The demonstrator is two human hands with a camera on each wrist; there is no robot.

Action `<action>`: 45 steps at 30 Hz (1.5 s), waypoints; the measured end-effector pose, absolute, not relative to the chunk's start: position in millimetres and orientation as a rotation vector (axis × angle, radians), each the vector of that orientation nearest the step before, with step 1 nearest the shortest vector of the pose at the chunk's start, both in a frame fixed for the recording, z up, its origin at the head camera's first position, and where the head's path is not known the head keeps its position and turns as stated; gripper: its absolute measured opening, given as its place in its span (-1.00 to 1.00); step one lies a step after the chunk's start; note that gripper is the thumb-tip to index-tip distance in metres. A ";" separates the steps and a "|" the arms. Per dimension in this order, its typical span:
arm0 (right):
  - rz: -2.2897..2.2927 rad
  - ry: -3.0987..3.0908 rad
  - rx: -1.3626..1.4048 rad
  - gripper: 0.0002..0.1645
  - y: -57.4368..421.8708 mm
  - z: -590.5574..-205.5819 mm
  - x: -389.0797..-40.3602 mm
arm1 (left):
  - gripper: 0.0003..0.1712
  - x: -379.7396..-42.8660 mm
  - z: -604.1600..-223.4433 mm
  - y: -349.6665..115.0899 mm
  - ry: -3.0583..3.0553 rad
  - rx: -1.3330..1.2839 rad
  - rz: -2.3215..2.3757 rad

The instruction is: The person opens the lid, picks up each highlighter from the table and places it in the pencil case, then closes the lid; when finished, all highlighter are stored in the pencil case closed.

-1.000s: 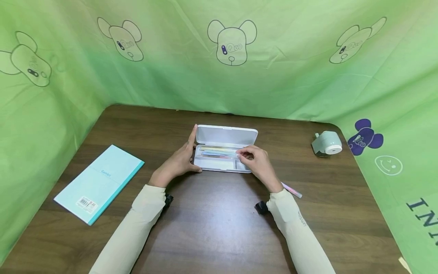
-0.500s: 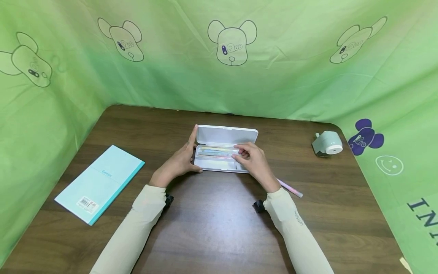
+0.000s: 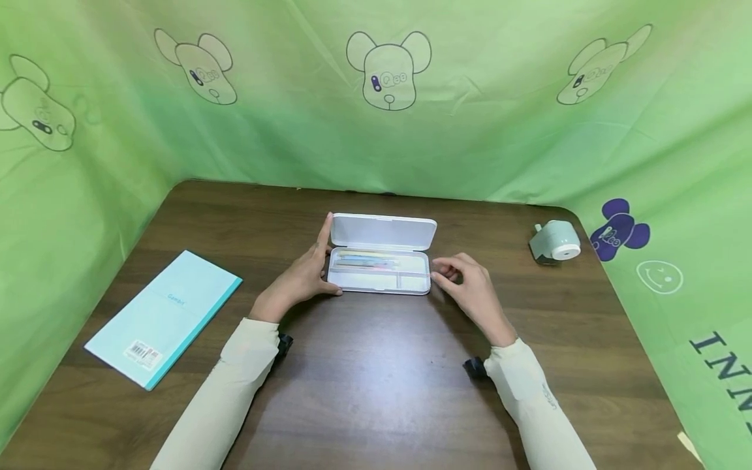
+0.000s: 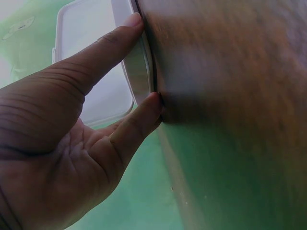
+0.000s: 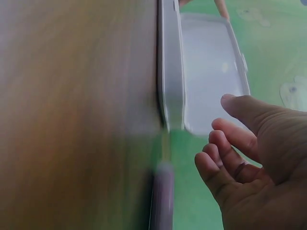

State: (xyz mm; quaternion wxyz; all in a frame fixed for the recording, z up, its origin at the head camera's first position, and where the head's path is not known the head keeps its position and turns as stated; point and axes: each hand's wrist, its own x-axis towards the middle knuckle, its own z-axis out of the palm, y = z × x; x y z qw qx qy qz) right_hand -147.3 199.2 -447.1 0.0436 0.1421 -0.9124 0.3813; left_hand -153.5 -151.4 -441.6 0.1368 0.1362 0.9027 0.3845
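Observation:
A white pencil case [image 3: 376,281] lies on the table with its lid [image 3: 384,233] raised at the back. Several slim pastel pens [image 3: 361,261] lie in its long rear compartment. My left hand [image 3: 299,281] holds the case's left end, thumb at the front edge and index finger up along the lid; in the left wrist view the thumb [image 4: 108,50] crosses the case wall. Just off the right end, my right hand [image 3: 470,290] hovers with loosely bent fingers and nothing in them. A pinkish pen [image 5: 163,196] lies near it in the right wrist view, hidden in the head view.
A light blue notebook [image 3: 167,316] with a barcode label lies on the left of the brown table [image 3: 376,391]. At the right back stands a pale pencil sharpener [image 3: 555,241]. Green printed cloth [image 3: 294,130] hangs around the table's back and sides.
My right hand has withdrawn from over the case's right part to beyond its right end, its fingers empty. The left hand keeps its place. The pink pen is now covered by the right arm.

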 end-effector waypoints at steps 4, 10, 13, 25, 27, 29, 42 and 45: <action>1.148 -2.772 0.370 -0.71 225.2 -448.8 -132.8 | 0.74 -152.9 -442.8 -152.3 2.609 0.388 1.105; 1.154 -2.708 0.330 -0.70 261.6 -451.3 -104.9 | 0.74 -152.3 -442.6 -155.8 2.612 0.381 1.098; 1.160 -2.700 0.313 -0.68 278.9 -451.4 -91.7 | 0.73 -152.2 -441.6 -158.2 2.618 0.378 1.090; 1.180 -2.771 0.293 -0.67 320.6 -453.8 -68.5 | 0.73 -151.1 -444.9 -159.9 2.613 0.386 1.114; 1.199 -2.782 0.304 -0.68 321.4 -454.0 -68.3 | 0.72 -151.2 -445.4 -159.3 2.611 0.392 1.119; 1.209 -2.792 0.309 -0.70 321.8 -453.8 -68.2 | 0.72 -151.4 -445.2 -158.5 2.614 0.397 1.123; 1.050 -2.924 0.280 -0.79 321.7 -452.2 -66.6 | 0.70 -152.9 -440.8 -152.4 2.616 0.387 1.101; 0.977 -2.930 0.286 -0.82 321.2 -452.4 -66.0 | 0.71 -153.3 -441.5 -151.2 2.608 0.394 1.106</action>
